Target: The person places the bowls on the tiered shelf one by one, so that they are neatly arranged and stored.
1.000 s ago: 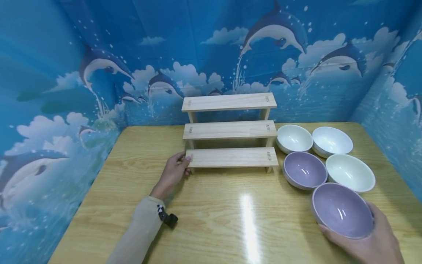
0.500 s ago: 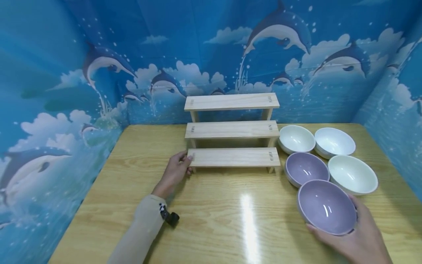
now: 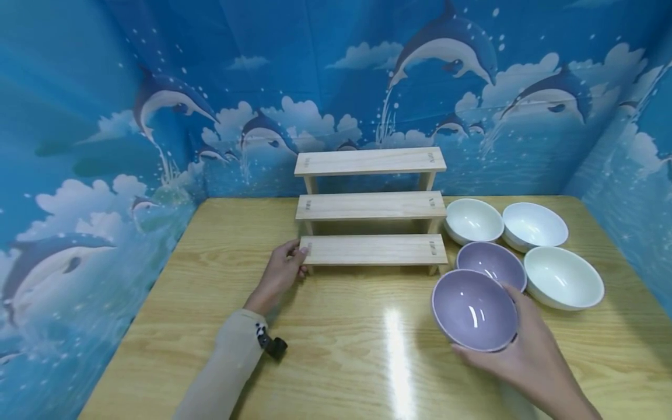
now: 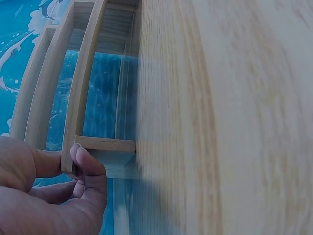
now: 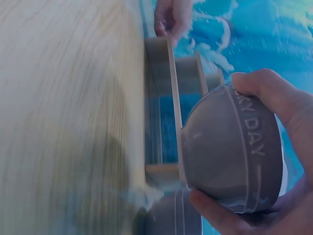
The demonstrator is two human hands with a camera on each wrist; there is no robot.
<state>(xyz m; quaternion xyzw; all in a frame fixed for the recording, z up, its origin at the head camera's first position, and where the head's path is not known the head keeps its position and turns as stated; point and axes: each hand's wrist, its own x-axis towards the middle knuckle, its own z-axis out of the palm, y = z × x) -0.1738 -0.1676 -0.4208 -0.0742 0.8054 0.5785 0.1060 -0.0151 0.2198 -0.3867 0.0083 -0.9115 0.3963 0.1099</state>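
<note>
Looks early: one purple bowl (image 3: 475,312) is lifted, clamped in the right hand (image 3: 530,353) above the table (image 3: 336,356); four other bowls (image 3: 564,279) sit untouched right of the wooden rack (image 3: 373,251). Left hand (image 3: 278,271) pinches the rack's lower left end. Held bowl's side reads "KY DAY", start covered.

Head view: bright and mostly sharp, with a long white glare streak on the glossy desk (image 3: 336,361) at 5 o'clock and small white glints inside the raised bowl (image 3: 467,309). Soft shadows lie on the wood around it. The wrist views are dimmer, bluish and hazy. In the left one, the shelf (image 4: 87,63) bows from lens distortion, and a shadow darkens 6 o'clock. In the right one, the desk at 9 o'clock looks smeared, with a shadow toward 8.
</note>
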